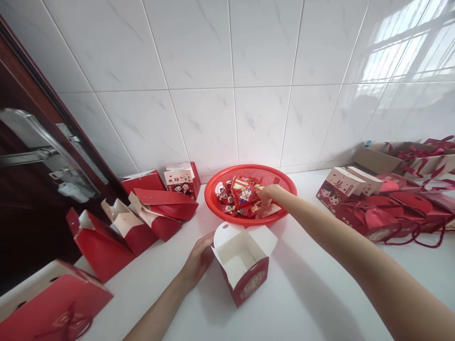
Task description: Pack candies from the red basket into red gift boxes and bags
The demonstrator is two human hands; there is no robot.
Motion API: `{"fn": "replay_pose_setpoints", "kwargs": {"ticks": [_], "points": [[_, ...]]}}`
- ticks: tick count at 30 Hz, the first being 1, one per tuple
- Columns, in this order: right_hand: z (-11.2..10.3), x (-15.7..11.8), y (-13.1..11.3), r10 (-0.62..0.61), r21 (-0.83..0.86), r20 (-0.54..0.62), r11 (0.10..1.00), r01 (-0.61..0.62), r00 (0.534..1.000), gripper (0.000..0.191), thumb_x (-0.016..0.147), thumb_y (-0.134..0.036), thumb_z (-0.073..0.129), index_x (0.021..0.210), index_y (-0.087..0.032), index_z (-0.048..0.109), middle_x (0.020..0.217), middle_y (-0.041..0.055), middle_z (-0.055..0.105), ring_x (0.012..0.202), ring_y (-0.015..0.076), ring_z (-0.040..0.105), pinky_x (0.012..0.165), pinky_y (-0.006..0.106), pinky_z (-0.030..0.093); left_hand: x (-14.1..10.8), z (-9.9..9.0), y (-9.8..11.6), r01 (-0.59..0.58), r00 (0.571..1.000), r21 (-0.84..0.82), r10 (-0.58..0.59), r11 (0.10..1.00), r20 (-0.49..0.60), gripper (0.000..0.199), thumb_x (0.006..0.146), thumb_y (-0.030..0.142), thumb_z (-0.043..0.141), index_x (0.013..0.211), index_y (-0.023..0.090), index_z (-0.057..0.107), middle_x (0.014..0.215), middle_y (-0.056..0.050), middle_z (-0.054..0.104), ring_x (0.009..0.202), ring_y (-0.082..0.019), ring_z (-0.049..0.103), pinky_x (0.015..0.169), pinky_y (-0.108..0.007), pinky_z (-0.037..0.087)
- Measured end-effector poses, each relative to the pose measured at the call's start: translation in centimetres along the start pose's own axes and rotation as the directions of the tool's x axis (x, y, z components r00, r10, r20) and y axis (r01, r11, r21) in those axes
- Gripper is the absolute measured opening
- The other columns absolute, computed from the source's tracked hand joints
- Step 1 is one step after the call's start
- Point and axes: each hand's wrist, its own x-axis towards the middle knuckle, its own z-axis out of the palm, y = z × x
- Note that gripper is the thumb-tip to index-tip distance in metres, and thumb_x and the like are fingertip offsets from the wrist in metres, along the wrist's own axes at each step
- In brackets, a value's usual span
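Note:
An open red box (pixel 253 283) with a white inside stands on the white table, its top flaps spread; no contents show in it. My left hand (pixel 199 259) touches the box's left side, its fingertips partly hidden behind it. Beyond the box is a red plastic basket (pixel 250 220) with red-wrapped sweets and packets (pixel 244 193) in it. My right hand (pixel 267 200) reaches into the basket's right part, fingers bent down among the packets; what they hold, if anything, is hidden.
Several red boxes and bags (pixel 103 244) line the left side, near a dark door with a metal handle (pixel 53 142). At the right lie several red gift boxes (pixel 377 215) with ribbons and a cardboard carton (pixel 378 160). A tiled wall (pixel 199 128) rises behind the table.

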Motion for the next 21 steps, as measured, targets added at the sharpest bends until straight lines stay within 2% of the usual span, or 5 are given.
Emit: {"fn": "replay_pose_setpoints", "kwargs": {"ticks": [3, 6, 13, 17, 21], "points": [[-0.1, -0.4, -0.9, 0.077, -0.043, 0.251, 0.997, -0.068, 0.965, 0.037, 0.048, -0.041, 0.097, 0.071, -0.022, 0.075, 0.069, 0.0026, 0.066, 0.078, 0.0292, 0.070, 0.069, 0.040, 0.058, 0.0, 0.1, 0.1, 0.000, 1.000, -0.005, 0.000, 1.000, 0.002, 0.051, 0.073, 0.046, 0.078, 0.114, 0.016, 0.079, 0.094, -0.009, 0.081, 0.093, -0.032, 0.071, 0.074, -0.033, 0.048], [-0.8, -0.8, -1.7, 0.084, -0.050, 0.325, 0.996, -0.072, 0.942, 0.032, 0.048, -0.026, 0.097, 0.067, -0.022, 0.072, 0.069, 0.0015, 0.066, 0.080, 0.0291, 0.069, 0.072, 0.041, 0.056, -0.1, 0.3, 0.3, 0.001, 1.000, -0.015, -0.001, 1.000, -0.001, 0.051, 0.073, 0.045, 0.078, 0.114, 0.015, 0.079, 0.092, -0.009, 0.081, 0.088, -0.031, 0.071, 0.072, -0.032, 0.047], [-3.4, -1.5, -0.7, -0.107, 0.139, 0.084, 0.986, 0.095, 0.991, 0.029, 0.068, -0.018, 0.080, 0.096, -0.023, 0.072, 0.097, 0.0078, 0.069, 0.091, 0.0296, 0.066, 0.069, 0.036, 0.051, -0.1, 0.4, 0.4, -0.012, 1.000, -0.028, 0.012, 1.000, -0.003, 0.040, 0.072, 0.042, 0.078, 0.102, 0.016, 0.082, 0.092, -0.009, 0.081, 0.083, -0.027, 0.069, 0.075, -0.032, 0.049], [-2.4, -1.6, 0.3, -0.186, 0.267, 0.065, 0.950, 0.163, 0.980, 0.029, 0.063, -0.016, 0.079, 0.091, -0.024, 0.075, 0.091, 0.0056, 0.068, 0.081, 0.0239, 0.065, 0.064, 0.032, 0.050, -0.1, 0.4, 0.3, -0.035, 0.999, -0.045, 0.034, 0.998, -0.005, 0.034, 0.072, 0.042, 0.079, 0.095, 0.017, 0.082, 0.088, -0.008, 0.080, 0.087, -0.027, 0.068, 0.084, -0.034, 0.049], [-0.9, -2.5, 0.4, -0.285, 0.389, 0.040, 0.887, 0.248, 0.958, 0.030, 0.057, -0.012, 0.078, 0.084, -0.025, 0.078, 0.087, 0.0034, 0.069, 0.077, 0.0227, 0.065, 0.064, 0.032, 0.051, -0.1, 0.3, 0.3, -0.015, 1.000, -0.024, 0.015, 1.000, -0.007, 0.036, 0.073, 0.045, 0.078, 0.096, 0.017, 0.082, 0.084, -0.008, 0.079, 0.081, -0.026, 0.067, 0.080, -0.034, 0.049]]}}
